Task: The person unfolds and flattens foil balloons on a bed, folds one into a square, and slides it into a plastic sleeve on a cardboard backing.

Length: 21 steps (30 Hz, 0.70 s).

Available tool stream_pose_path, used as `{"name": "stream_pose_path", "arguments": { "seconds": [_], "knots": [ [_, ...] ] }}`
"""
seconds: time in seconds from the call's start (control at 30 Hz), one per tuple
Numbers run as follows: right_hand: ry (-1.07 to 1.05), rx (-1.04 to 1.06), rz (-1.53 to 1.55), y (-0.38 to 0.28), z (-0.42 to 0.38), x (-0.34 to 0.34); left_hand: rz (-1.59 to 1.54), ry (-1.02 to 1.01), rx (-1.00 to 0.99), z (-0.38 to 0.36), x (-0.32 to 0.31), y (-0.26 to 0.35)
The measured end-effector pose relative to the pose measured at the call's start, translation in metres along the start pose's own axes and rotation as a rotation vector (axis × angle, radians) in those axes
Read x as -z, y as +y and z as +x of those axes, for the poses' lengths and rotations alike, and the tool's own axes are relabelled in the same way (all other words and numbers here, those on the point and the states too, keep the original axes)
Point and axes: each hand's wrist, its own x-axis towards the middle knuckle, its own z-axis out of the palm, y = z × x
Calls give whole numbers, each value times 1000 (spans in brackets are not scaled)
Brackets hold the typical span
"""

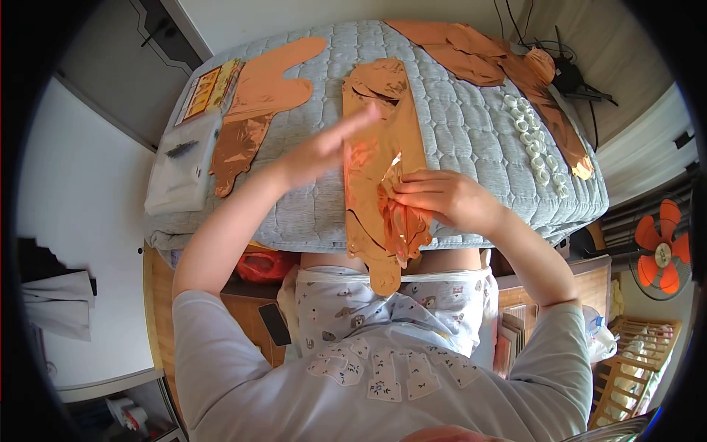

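Note:
A flat copper-coloured foil balloon (384, 158) lies lengthwise on the quilted mattress in front of me, its rounded tab hanging over the near edge above my lap. My right hand (456, 200) grips a crumpled, folded-over part of this foil near its lower right side, with thumb hidden under the fingers. My left hand (318, 153) is at the balloon's left edge, blurred by motion, its fingers stretched toward the upper part and holding nothing.
More flat foil balloons lie at the left (254, 103) and the far right (471, 55). A clear plastic bag (180, 166) and printed packet (210, 92) rest on the mattress (317, 206). White rings (534, 140) form a strip at right. An orange-bladed fan (661, 254) stands beyond.

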Motion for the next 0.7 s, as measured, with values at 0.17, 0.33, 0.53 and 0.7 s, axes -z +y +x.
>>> {"name": "stream_pose_path", "arguments": {
  "seconds": [0.17,0.33,0.53,0.7],
  "knots": [
    [-12,-45,30,-12,-4,1,817,-369,-23,-37,-33,51],
    [11,-78,33,-23,-3,0,914,-322,-52,-46,-57,38],
    [46,-90,68,-25,-4,-4,787,-158,-113,-47,-61,28],
    [172,-151,159,-31,-2,-2,826,-129,-114,-48,-63,24]
  ]
}}
